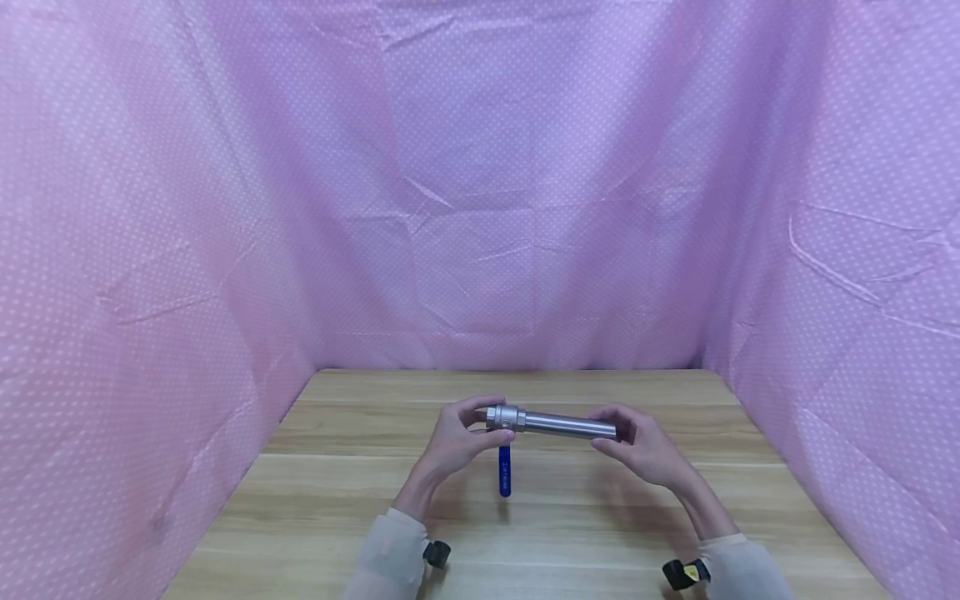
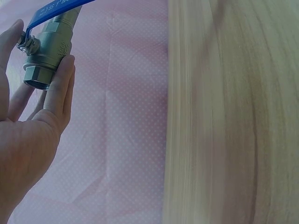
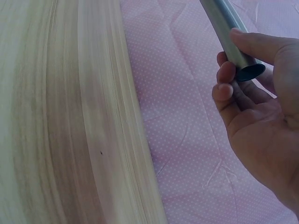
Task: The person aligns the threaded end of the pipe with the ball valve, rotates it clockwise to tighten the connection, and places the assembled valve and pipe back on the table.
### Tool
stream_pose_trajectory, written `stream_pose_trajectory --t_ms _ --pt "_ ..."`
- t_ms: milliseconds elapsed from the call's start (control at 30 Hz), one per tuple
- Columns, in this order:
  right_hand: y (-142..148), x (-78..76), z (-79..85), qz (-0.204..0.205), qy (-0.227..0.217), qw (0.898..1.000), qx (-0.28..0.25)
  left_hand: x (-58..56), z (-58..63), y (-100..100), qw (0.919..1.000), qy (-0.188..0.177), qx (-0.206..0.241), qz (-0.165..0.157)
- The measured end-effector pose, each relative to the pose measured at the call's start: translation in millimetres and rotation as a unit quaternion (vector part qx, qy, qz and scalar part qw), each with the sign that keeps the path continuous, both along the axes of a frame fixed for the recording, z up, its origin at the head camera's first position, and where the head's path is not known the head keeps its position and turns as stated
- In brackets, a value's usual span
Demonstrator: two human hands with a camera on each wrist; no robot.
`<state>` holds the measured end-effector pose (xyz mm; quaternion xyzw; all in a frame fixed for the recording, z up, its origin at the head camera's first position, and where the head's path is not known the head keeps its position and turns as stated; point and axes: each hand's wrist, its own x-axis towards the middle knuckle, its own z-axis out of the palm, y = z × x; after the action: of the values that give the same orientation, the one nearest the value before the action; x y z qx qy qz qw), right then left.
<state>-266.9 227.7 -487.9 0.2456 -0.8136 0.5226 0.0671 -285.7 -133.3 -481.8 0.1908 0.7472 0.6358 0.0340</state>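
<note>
A metal ball valve (image 1: 507,417) with a blue lever handle (image 1: 505,472) is held above the table by my left hand (image 1: 459,435), thumb on one side and fingers on the other. In the left wrist view the valve's hex end (image 2: 38,77) shows its open bore, and the thumb rests by the stem. A steel pipe (image 1: 568,425) runs rightward from the valve, in line with it; how far it goes in is hidden. My right hand (image 1: 645,442) grips the pipe's far end between thumb and curled fingers. In the right wrist view the pipe's hollow end (image 3: 251,72) faces the palm.
A wood-grain table (image 1: 360,483) lies beneath both hands. Pink dotted cloth (image 1: 480,208) hangs behind it and along both sides. Each wrist carries a small black strap piece, on the left (image 1: 437,554) and on the right (image 1: 684,573).
</note>
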Motion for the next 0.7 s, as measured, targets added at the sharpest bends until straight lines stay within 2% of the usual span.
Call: stream_pose_trajectory --t_ms 400,700 --pt "3.2 -2.9 -4.5 0.027 0.016 1.000 -0.003 1.3 0.4 -0.3 1.0000 0.001 -0.003 0.003" --pt "4.0 -2.9 -3.1 0.049 0.010 0.999 -0.002 1.4 0.9 -0.1 1.0000 -0.002 0.004 0.001"
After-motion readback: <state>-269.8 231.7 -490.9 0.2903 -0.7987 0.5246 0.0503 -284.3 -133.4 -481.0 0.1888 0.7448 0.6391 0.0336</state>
